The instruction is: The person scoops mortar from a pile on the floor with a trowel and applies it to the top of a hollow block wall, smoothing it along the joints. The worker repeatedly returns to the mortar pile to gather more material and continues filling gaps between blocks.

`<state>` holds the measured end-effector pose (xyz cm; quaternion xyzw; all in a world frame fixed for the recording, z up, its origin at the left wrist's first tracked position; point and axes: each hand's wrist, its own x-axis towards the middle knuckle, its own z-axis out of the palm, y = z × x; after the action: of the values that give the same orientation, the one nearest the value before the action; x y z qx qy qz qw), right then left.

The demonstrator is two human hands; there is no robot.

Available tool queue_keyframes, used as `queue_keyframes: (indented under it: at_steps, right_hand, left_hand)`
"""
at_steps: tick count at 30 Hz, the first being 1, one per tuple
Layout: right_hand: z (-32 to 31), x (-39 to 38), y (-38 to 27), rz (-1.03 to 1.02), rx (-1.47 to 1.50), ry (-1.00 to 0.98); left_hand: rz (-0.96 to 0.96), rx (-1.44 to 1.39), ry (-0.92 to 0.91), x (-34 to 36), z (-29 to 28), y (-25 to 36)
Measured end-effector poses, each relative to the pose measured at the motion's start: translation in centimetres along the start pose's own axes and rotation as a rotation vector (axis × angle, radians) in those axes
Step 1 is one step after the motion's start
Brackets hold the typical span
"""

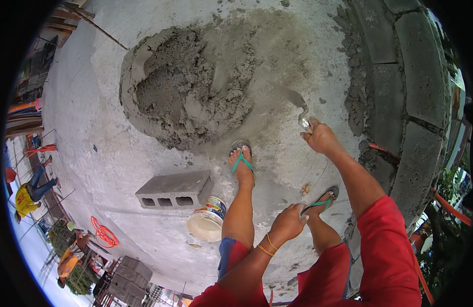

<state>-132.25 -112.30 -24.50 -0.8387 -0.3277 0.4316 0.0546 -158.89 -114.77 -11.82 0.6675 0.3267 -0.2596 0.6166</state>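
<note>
My right hand (321, 137) is wrapped round the handle of a trowel (293, 96). The trowel's blade is low over the mortar-smeared floor, right of a heap of wet grey mortar (195, 92). My left hand (289, 223), with thin yellow bands at its wrist, is closed in front of my right leg. A dark slim edge shows by its fingers, next to my sandal (328, 197); whether the hand grips it I cannot make out. The heap is hollowed at its left, with a thick rim, and thins out into a smeared patch.
A block wall (423, 71) runs along the right, mortar scraps at its foot. Left of my left foot (241, 161) lie a hollow concrete block (175, 189) and a tipped white bucket (206, 225). An orange hose coil (104, 234), stacked blocks (125, 279) and two people are farther left.
</note>
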Motion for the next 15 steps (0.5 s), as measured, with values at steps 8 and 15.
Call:
queue_keyframes:
  at_steps: [8,15]
  right_hand:
    - [10.9,18.3,-14.2,0.063,-0.202,0.064]
    - [14.7,4.7,-7.5,-0.084,-0.113,-0.030]
  left_hand:
    - [-0.012,-0.178,-0.030,0.3,-4.6,-3.0]
    - [-0.001,-0.114,-0.042,0.7,-6.9,-2.5]
